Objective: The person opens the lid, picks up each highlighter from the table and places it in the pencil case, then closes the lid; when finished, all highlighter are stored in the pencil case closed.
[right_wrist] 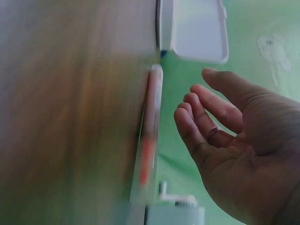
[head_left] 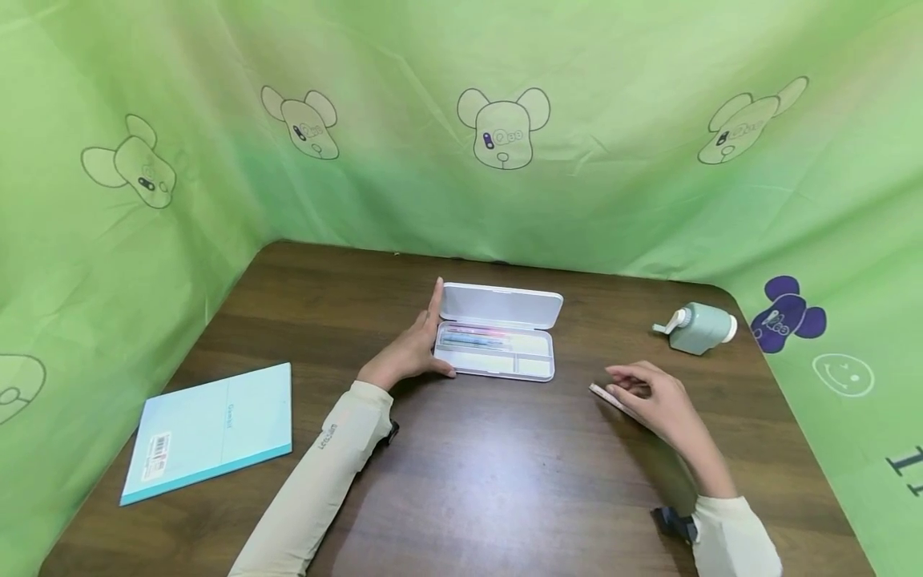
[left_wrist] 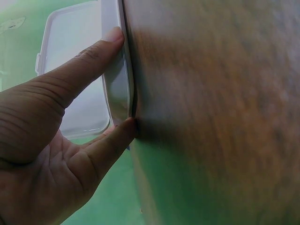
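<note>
A white pencil case (head_left: 494, 375) lies with its lid (head_left: 501, 306) raised at the back; pinkish and blue pens (head_left: 472, 338) lie in its rear compartment. My left hand (head_left: 409, 349) holds the case's left end. In the left wrist view, the thumb (left_wrist: 112, 37) presses the case's side wall and another finger reaches its bottom corner. My right hand (head_left: 652, 397) hovers right of the case, fingers loosely bent. Beside it in the right wrist view is a slim, pale, pen-like thing (right_wrist: 151, 108) with a red-orange part, low at the tabletop, a gap between it and the fingertips.
A light blue notebook (head_left: 216, 425) with a barcode sticker lies at the left of the brown table (head_left: 461, 481). At the back right lies a mint-green crank pencil sharpener (head_left: 703, 327). Green printed cloth (head_left: 404, 200) hangs around the back and sides.
</note>
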`<state>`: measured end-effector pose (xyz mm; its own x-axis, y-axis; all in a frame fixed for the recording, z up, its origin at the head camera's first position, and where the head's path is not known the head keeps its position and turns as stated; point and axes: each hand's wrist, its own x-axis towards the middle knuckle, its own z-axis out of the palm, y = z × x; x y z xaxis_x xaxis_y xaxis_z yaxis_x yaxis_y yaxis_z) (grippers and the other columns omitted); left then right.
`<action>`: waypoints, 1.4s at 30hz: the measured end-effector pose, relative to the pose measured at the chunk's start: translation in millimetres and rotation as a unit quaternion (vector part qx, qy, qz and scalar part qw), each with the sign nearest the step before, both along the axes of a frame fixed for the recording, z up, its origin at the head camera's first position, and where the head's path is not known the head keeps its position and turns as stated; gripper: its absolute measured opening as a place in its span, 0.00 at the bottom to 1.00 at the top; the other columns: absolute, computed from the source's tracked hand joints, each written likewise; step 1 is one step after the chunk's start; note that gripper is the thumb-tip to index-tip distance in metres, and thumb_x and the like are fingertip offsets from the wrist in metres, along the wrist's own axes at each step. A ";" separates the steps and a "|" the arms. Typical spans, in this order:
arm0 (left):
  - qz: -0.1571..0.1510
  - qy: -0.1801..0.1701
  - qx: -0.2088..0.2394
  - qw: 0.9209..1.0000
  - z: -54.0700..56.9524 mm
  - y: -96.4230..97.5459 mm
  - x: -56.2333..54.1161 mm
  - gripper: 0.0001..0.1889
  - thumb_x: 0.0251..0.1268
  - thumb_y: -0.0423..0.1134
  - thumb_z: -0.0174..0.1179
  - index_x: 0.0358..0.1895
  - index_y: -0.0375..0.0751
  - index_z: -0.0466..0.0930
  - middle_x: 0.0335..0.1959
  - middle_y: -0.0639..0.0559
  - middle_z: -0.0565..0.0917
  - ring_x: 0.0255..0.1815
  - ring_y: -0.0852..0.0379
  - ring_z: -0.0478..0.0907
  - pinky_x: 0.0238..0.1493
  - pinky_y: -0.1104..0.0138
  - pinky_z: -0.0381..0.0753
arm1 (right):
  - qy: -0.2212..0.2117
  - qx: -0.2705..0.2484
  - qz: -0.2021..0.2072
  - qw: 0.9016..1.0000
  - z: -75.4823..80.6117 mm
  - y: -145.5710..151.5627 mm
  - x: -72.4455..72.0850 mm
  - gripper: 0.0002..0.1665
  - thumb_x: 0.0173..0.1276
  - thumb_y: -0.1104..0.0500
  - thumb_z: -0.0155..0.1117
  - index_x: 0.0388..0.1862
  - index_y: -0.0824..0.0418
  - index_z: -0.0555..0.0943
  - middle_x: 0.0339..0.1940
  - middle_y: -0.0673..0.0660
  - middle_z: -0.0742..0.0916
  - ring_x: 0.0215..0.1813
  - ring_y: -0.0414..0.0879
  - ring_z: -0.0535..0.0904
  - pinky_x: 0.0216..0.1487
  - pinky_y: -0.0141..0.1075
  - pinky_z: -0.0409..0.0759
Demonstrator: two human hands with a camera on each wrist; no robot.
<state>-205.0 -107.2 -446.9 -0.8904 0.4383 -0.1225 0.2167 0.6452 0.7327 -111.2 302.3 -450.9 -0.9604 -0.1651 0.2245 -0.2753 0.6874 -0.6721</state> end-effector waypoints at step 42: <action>0.001 0.022 0.021 1.000 -69.1 -10.2 -39.1 0.91 0.41 0.48 0.93 0.83 0.75 0.10 0.89 0.30 0.43 0.86 0.26 0.48 0.76 0.33 0.66 | 0.017 0.075 -0.044 0.996 -14.4 38.0 34.9 0.10 0.65 0.74 0.78 0.41 0.63 0.92 0.36 0.53 0.88 0.35 0.27 0.77 0.34 0.21 0.76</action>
<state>-244.1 -117.4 -515.9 -0.8956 0.4402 -0.0649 0.2480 0.6149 0.7486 -76.4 340.4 -465.3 -0.9650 -0.1143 0.2360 -0.2299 0.8018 -0.5516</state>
